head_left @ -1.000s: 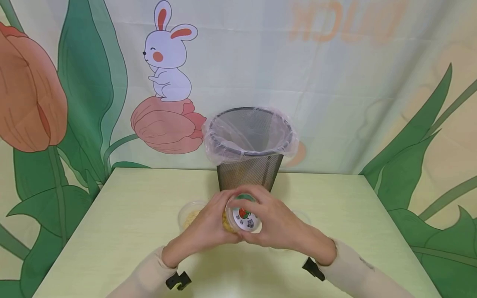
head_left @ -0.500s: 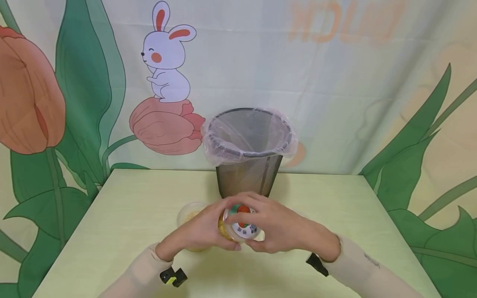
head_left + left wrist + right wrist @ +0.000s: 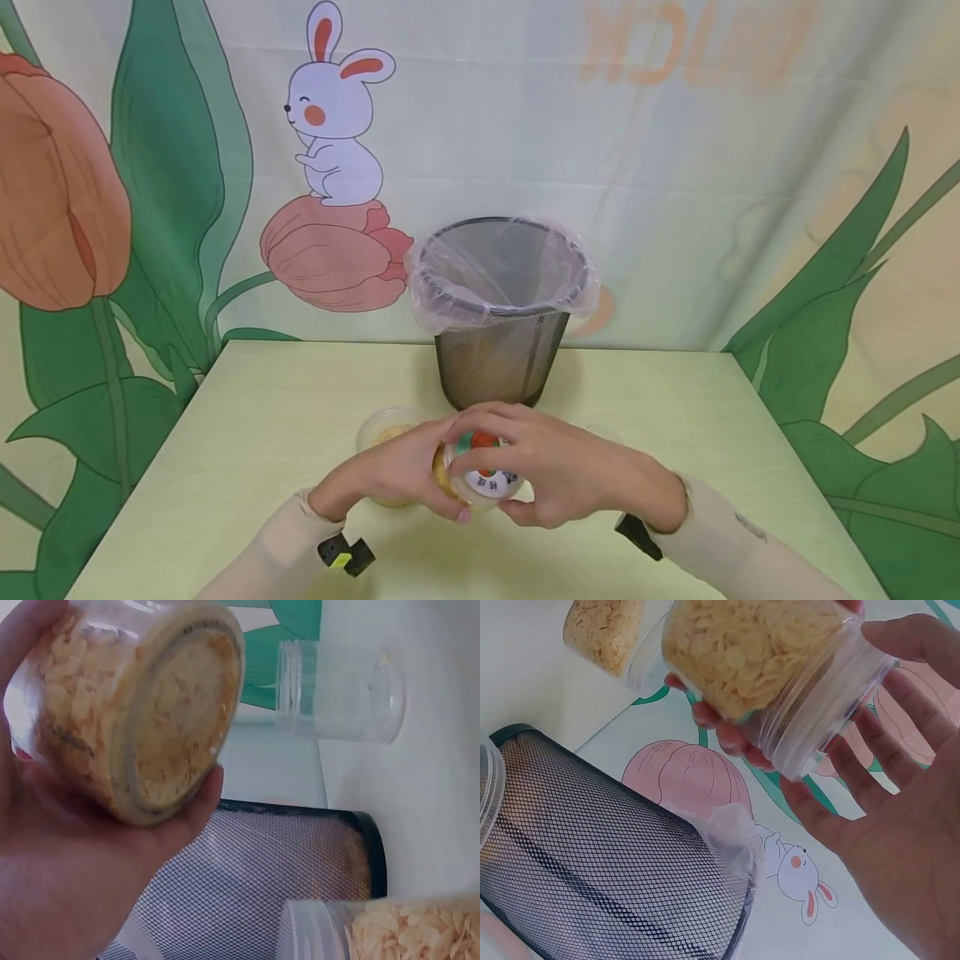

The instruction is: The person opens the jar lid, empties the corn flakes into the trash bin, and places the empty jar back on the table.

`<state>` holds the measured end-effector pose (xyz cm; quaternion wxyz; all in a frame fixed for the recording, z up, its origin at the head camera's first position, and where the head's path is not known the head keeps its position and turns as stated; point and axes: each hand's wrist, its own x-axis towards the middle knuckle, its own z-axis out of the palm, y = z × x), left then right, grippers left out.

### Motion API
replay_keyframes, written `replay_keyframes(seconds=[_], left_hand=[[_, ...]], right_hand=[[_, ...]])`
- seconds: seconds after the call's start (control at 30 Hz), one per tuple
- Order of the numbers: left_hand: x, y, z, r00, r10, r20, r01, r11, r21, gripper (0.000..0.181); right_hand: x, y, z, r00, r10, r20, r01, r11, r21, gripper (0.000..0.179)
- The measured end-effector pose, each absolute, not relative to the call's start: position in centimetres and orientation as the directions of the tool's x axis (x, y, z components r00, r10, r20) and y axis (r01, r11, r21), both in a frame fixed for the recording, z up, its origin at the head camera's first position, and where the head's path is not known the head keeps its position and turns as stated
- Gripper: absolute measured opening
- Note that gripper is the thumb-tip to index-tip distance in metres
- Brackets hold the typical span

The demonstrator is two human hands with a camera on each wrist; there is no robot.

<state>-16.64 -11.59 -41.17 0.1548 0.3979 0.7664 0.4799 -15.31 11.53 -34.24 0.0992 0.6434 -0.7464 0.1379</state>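
Holds the jar of flakes (image 3: 176,712) between left hand (image 3: 405,468) and right hand (image 3: 558,462), clamping left fingers round its side, right fingers and thumb round its lid (image 3: 482,484). Bears on that lid, between the right fingers, a red print (image 3: 483,439) and dark characters too small to read. Shows a second jar (image 3: 416,934) just past the left fingers, a mesh bin (image 3: 495,362) beyond, and higher up, blurred orange lettering (image 3: 652,75).
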Motion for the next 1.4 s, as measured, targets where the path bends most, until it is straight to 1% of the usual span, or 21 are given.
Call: replay_keyframes(seconds=[0.1, 0.17, 0.27, 0.3, 0.43, 0.5, 0.57, 0.7, 0.87, 0.97, 1.1, 1.23, 1.4], left_hand=[[-16.7, -11.5, -41.0, -0.635, 0.758, 0.148, 0.481, 0.237, 0.844, 0.076], [-16.7, -11.4, -40.8, -0.637, 0.754, 0.16, 0.493, 0.239, 0.837, 0.075], [-16.7, -11.2, -40.9, -0.674, 0.714, 0.187, 0.499, 0.254, 0.829, 0.078], [-16.6, -11.1, -40.9, -0.694, 0.693, 0.196, 0.493, 0.259, 0.831, 0.081], [-16.4, -10.5, -41.0, -0.769, 0.596, 0.23, 0.483, 0.308, 0.819, 0.092], [-16.3, -10.3, -40.9, -0.798, 0.548, 0.25, 0.485, 0.339, 0.806, 0.096], [-16.2, -10.0, -40.8, -0.823, 0.499, 0.27, 0.484, 0.369, 0.793, 0.097], [-16.1, -9.5, -40.8, -0.851, 0.431, 0.298, 0.474, 0.39, 0.79, 0.097], [-16.1, -9.1, -40.9, -0.862, 0.396, 0.317, 0.478, 0.426, 0.768, 0.097], [-16.1, -9.0, -40.8, -0.858, 0.39, 0.334, 0.492, 0.438, 0.753, 0.097], [-16.0, -9.0, -40.7, -0.853, 0.388, 0.348, 0.504, 0.444, 0.741, 0.096], [-16.0, -9.1, -40.7, -0.849, 0.389, 0.358, 0.515, 0.458, 0.725, 0.096], [-16.1, -9.2, -40.7, -0.834, 0.397, 0.383, 0.543, 0.473, 0.694, 0.094]], right_hand=[[-15.2, 11.7, -34.2, -0.191, -0.935, 0.3, -0.982, 0.18, -0.066, 0.074], [-15.1, 11.8, -34.1, -0.23, -0.924, 0.304, -0.973, 0.219, -0.07, 0.08], [-15.1, 11.8, -33.9, -0.31, -0.885, 0.348, -0.951, 0.288, -0.115, 0.079], [-15.2, 11.8, -33.9, -0.339, -0.867, 0.365, -0.941, 0.312, -0.132, 0.078], [-15.2, 11.8, -33.7, -0.491, -0.768, 0.412, -0.871, 0.439, -0.22, 0.077], [-15.2, 11.8, -33.7, -0.562, -0.711, 0.423, -0.826, 0.504, -0.253, 0.076], [-15.1, 11.7, -33.8, -0.619, -0.656, 0.432, -0.783, 0.556, -0.278, 0.077], [-15.1, 11.4, -33.9, -0.694, -0.578, 0.43, -0.714, 0.633, -0.3, 0.078], [-15.1, 10.8, -33.8, -0.768, -0.512, 0.385, -0.63, 0.712, -0.31, 0.082], [-15.0, 10.4, -33.9, -0.789, -0.494, 0.366, -0.603, 0.735, -0.308, 0.079], [-15.1, 10.1, -34.2, -0.771, -0.505, 0.388, -0.622, 0.728, -0.288, 0.063], [-15.3, 10.1, -34.4, -0.714, -0.544, 0.441, -0.679, 0.691, -0.248, 0.052], [-15.5, 10.3, -34.4, -0.626, -0.623, 0.469, -0.764, 0.609, -0.211, 0.057]])
